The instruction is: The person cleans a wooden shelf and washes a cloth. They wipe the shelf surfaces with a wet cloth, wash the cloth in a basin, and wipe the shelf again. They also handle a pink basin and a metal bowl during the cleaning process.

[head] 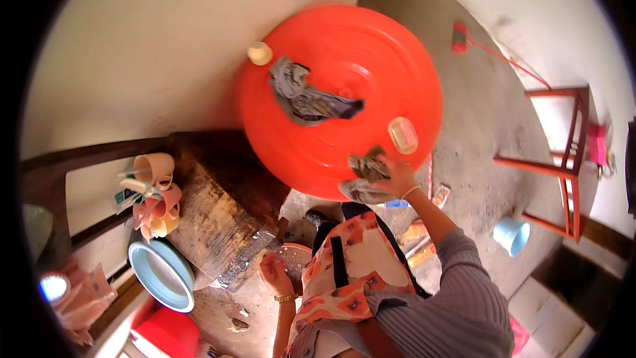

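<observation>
Before me is a large round red plastic lid with raised rings. My right hand, slightly blurred, reaches its near edge and touches a small crumpled grey cloth. A lighter grey cloth lies just below, at the rim. Whether the fingers grip either one is unclear. A soap dish with what looks like a pink bar sits beyond that hand. Farther off lies a crumpled dark grey garment. My left hand hangs low beside my patterned apron, its fingers loosely curled with nothing visible in them.
A cream cup stands at the lid's edge by the wall. To the left are a worn wooden surface, mugs and blue basins. A blue bucket, a wooden chair and a broom are right.
</observation>
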Tool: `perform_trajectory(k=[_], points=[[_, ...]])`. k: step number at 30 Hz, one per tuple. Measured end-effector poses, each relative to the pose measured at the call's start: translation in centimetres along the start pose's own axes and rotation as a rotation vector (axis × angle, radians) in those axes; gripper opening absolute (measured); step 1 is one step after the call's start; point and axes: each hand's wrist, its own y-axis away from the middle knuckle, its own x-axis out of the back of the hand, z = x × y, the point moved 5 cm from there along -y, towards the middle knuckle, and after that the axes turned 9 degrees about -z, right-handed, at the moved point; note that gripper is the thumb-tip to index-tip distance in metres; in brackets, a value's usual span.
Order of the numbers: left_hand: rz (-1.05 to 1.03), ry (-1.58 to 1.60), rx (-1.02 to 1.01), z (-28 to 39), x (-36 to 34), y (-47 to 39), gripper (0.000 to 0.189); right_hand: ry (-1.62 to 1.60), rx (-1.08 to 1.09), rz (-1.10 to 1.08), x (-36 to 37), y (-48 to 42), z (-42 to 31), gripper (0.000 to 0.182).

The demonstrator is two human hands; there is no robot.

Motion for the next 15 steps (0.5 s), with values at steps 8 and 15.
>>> perform_trajectory(k=[8, 15], points=[[0.06, -0.027, 0.009, 2.0, 1.5, 1.6, 0.02, 0.385, -0.418, 0.182, -0.2, -8.1, 7.1, 0.076], [0.198, -0.083, -0.009, 3.7, 2.5, 3.0, 0.016, 0.295, -0.684, 0.089, -0.5, -6.7, 8.2, 0.097]])
